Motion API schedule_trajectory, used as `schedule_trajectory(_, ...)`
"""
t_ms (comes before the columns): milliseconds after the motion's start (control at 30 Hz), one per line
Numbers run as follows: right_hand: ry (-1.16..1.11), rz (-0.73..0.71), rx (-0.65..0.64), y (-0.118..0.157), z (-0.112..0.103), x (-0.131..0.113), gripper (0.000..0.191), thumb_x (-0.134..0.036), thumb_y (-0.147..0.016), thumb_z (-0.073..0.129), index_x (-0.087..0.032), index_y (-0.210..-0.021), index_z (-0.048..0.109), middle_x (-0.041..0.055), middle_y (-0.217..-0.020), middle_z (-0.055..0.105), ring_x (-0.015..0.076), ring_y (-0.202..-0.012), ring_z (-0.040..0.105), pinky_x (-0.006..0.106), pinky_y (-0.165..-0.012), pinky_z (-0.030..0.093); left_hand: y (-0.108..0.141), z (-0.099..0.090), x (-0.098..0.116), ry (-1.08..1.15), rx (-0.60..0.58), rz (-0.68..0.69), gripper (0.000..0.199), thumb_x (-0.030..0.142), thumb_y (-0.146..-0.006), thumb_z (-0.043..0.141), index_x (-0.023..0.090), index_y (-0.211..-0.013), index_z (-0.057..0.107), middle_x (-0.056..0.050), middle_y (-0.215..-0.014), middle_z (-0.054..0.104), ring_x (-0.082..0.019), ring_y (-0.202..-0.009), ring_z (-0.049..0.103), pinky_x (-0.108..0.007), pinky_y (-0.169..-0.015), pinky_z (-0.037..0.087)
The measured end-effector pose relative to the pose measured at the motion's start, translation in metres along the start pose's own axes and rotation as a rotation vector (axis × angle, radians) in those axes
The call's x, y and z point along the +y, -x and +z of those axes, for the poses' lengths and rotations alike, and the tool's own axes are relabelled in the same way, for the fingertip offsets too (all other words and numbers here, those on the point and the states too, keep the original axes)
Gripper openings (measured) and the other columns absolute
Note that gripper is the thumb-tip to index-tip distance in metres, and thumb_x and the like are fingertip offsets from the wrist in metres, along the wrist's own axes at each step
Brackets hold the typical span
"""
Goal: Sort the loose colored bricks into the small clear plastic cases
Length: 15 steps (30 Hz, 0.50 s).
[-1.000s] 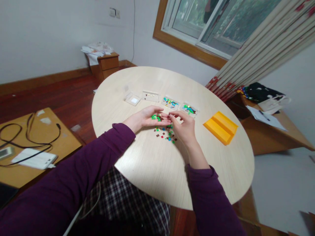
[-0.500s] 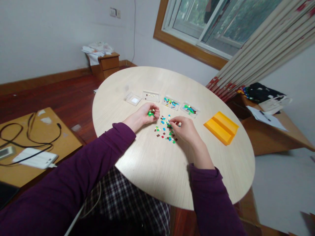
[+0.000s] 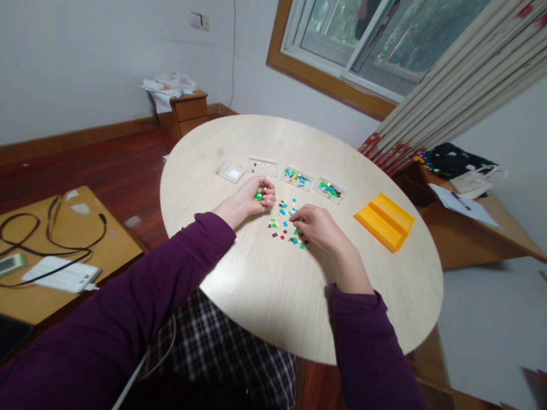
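My left hand (image 3: pixel 255 196) is cupped with its fingers curled around several small tiles (image 3: pixel 259 196), mostly green, which show in the palm. Thumb and fingertips of my right hand (image 3: pixel 318 225) pinch together low over the right side of a loose spread of tiny square tiles (image 3: pixel 285 225) in blue, green, red, brown and gold. Between those fingertips a small dark tile (image 3: pixel 293 218) seems to be held. Beyond the hands stand clear shallow boxes: one with a few pieces (image 3: pixel 262 166), one with many coloured tiles (image 3: pixel 296 178), and another (image 3: pixel 329 189) with mostly green and blue ones.
A clear lid-like piece with a white square (image 3: pixel 231 171) lies at the left of the row. To the right sits a yellow two-channel tray (image 3: pixel 384 222) on the round table (image 3: pixel 265 296). A side table (image 3: pixel 55 239) with cables stands at the left.
My left hand's fingers have curled in slightly more over the green tiles. My right fingertips have shifted a little and now pinch a dark piece.
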State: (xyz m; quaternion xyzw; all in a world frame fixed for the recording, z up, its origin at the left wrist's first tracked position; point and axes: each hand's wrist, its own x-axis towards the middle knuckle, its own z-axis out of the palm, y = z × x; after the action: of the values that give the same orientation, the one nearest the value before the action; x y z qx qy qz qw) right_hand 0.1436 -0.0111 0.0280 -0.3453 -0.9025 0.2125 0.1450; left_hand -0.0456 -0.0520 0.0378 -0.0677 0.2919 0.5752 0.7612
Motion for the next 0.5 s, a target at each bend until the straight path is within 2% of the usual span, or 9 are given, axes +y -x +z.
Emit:
schedule_trajectory(200, 0.010, 0.116, -0.036, 0.0003, -0.0023, -0.0076, 0.020, -0.005, -0.074, 0.057, -0.014, -0.081, 0.073, 0.0047, -0.074, 0.069, 0.0109, -0.055, 0.057, 0.023, -0.055, 0.045, -0.0012, -0.0011, 0.0001, 0.035, -0.013, -0.004, 0.036, 0.001, -0.053, 0.047, 0.024, -0.061, 0.021, 0.009, -0.048, 0.021, -0.006, -0.032, 0.019, -0.015, -0.027, 0.014)
schedule_trajectory(300, 0.035, 0.105, -0.020, -0.0001, -0.0021, -0.0079, 0.018, -0.006, -0.074, 0.057, -0.015, -0.076, 0.073, 0.0056, -0.075, 0.070, 0.0126, -0.059, 0.060, 0.024, -0.059, 0.045, -0.0023, -0.0021, 0.0002, 0.053, -0.019, -0.013, 0.035, 0.000, -0.053, 0.047, 0.024, -0.061, 0.022, 0.009, -0.049, 0.021, -0.006, -0.032, 0.019, -0.015, -0.027, 0.014)
schedule_trajectory(400, 0.023, 0.058, 0.035, -0.0009, -0.0020, -0.0067, 0.017, -0.008, -0.075, 0.057, -0.016, -0.074, 0.072, 0.0061, -0.077, 0.071, 0.0154, -0.069, 0.063, 0.026, -0.066, 0.047, -0.0025, -0.0025, -0.0003, 0.042, -0.022, -0.012, 0.032, 0.000, -0.055, 0.047, 0.024, -0.061, 0.026, 0.009, -0.050, 0.022, -0.006, -0.033, 0.020, -0.016, -0.028, 0.014)
schedule_trajectory(500, -0.008, 0.007, 0.154, -0.0024, -0.0027, -0.0053, 0.015, -0.012, -0.076, 0.056, -0.017, -0.074, 0.071, 0.0062, -0.078, 0.072, 0.0173, -0.073, 0.063, 0.030, -0.072, 0.047, -0.0019, -0.0015, -0.0016, 0.001, -0.006, 0.006, 0.026, 0.000, -0.058, 0.046, 0.022, -0.063, 0.034, 0.007, -0.052, 0.027, -0.007, -0.035, 0.025, -0.015, -0.030, 0.019)
